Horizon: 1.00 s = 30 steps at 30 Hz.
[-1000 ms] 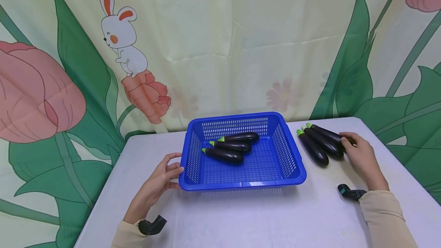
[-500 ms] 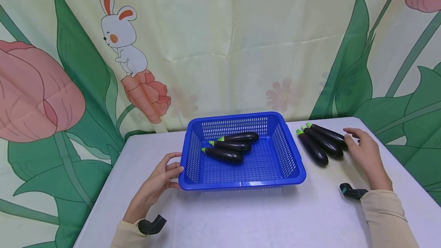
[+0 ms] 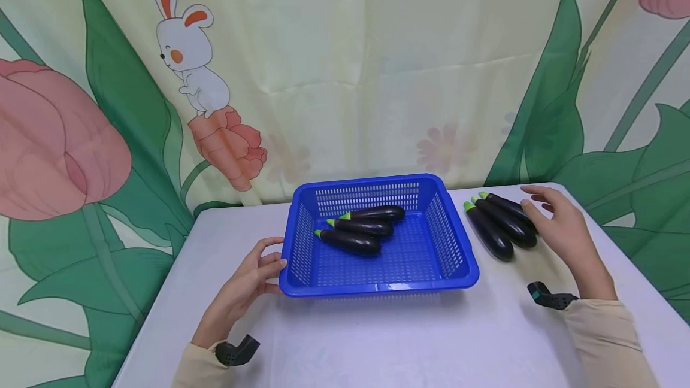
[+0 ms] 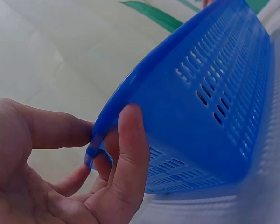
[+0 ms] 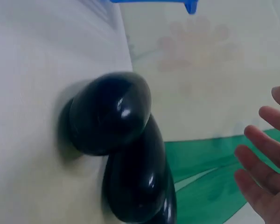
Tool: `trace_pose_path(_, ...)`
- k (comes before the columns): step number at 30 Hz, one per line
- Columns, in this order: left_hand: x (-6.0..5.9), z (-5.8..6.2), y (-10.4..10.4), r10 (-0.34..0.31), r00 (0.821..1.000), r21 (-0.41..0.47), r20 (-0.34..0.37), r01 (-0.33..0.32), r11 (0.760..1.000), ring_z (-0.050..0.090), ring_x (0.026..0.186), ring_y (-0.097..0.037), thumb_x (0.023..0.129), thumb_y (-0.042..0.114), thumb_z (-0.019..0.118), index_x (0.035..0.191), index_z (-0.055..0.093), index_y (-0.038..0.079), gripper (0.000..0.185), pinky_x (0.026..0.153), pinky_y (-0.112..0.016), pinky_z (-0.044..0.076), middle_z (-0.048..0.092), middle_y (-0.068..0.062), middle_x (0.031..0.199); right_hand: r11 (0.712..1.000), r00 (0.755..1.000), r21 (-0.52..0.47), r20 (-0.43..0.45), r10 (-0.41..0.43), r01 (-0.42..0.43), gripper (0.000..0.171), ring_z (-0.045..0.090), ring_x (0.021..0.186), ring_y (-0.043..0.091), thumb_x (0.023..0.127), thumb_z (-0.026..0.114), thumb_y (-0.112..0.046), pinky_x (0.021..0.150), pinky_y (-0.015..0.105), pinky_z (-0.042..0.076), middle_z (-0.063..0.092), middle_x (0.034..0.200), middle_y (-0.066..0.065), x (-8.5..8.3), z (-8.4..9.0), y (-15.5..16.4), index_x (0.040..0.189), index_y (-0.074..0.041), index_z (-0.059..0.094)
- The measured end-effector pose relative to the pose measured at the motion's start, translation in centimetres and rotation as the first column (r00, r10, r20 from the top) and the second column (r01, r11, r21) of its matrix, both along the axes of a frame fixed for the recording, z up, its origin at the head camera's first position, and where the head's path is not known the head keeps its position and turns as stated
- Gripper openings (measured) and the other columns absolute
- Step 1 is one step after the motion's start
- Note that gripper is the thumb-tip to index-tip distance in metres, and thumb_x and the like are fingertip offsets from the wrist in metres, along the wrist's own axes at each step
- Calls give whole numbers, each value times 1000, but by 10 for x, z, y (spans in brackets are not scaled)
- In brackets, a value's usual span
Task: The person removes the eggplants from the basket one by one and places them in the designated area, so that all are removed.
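My R hand [image 3: 560,229] fingers spread, just right of 3 eggplants [image 3: 498,226] by desk's far-right corner; long axes run toward basket. L hand [image 3: 250,283] pinches basket [image 3: 377,286] rim.

Left hand [image 3: 249,280] low at near left, forearm angled in from near edge, fingers and thumb curled in pinch. Right hand [image 3: 557,226] raised at far right, fingers spread, relaxed, holding nothing.
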<state>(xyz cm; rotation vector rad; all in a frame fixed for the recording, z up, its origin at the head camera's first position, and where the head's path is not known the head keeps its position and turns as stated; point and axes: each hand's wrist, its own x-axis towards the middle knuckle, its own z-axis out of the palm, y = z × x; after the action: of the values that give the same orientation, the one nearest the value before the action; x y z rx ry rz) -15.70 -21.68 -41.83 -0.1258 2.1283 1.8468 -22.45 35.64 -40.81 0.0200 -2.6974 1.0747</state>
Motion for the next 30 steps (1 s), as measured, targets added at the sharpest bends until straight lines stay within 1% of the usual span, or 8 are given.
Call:
trace_pose_path(9,-1,3,0,7,1000,-1,2,-7,1000,76,99,-23,104,21,63,159,23,13,69,79,-37,65,66,-17,128,988,988,20,24,153,-153,56,48,135,56,109,52,-39,105,73,41,48,152,31,7,18,-28,154,-5,46)
trace_pose_path(11,-1,3,0,8,1000,2,6,-8,1000,76,99,-23,104,22,63,159,23,13,69,79,-37,65,66,-16,127,981,981,23,24,194,-195,55,52,133,53,108,54,-39,108,62,47,53,148,28,6,25,-33,152,-8,48)
trace_pose_path(13,-1,3,0,9,1000,7,12,-9,1000,75,99,-23,104,21,63,159,23,14,69,79,-37,65,67,-15,126,970,970,20,26,241,-241,52,56,131,46,108,57,-38,108,38,52,57,145,25,4,32,-38,151,-10,51)
trace_pose_path(16,0,2,-1,8,1000,10,17,-8,1000,75,99,-23,104,21,63,160,22,14,69,80,-37,65,66,-14,126,948,947,-2,38,319,-319,47,61,126,24,107,59,-33,97,7,45,62,142,19,0,44,-45,149,-11,53)
trace_pose_path(18,0,2,-1,6,1000,15,14,-6,1000,75,100,-23,104,21,63,160,22,14,69,80,-37,65,66,-15,127,930,929,-15,58,367,-366,45,61,124,10,107,60,-31,92,-1,39,62,144,15,-4,52,-50,148,-12,54)
trace_pose_path(22,-1,2,-1,4,1000,20,10,-4,1000,75,100,-24,104,21,63,160,22,13,70,80,-38,65,66,-16,128,888,882,-25,108,459,-459,43,61,128,12,107,60,-30,95,3,44,60,147,9,-12,67,-62,147,-16,56)
trace_pose_path(26,-1,2,-1,16,1000,25,21,-17,1000,76,99,-24,103,21,64,159,24,15,69,80,-38,66,67,-13,126,820,804,-60,167,571,-570,43,59,135,32,106,61,-30,97,12,50,59,149,9,-20,81,-78,147,-18,56)
trace_pose_path(30,0,2,-1,15,1000,34,21,-16,999,76,97,-23,103,21,64,159,24,14,69,79,-37,65,68,-11,122,756,726,-83,227,649,-650,44,57,138,34,104,65,-31,103,25,53,60,148,8,-30,91,-99,146,-18,57)
